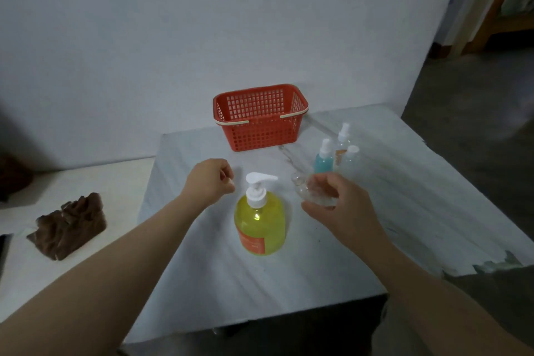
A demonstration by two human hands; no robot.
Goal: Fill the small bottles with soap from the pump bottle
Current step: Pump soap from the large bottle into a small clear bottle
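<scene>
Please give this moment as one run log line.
right hand: holds clear small bottle, tilted | left hand: curled near pump bottle, contents unseen | pump head: untouched

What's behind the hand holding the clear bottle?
Behind the right hand and its clear bottle stand three small bottles: a blue spray bottle, a spray bottle with an orange label, and a white-capped one. The hand covers their bottoms.

A red plastic basket (pixel 260 136) with pale handles stands at the back of a white worktop (pixel 318 269), near a plain white wall (pixel 144 37). A carved brown block (pixel 68 225) lies on a cream surface (pixel 86 182) at left; a wooden door frame (pixel 502 0) shows upper right.
</scene>
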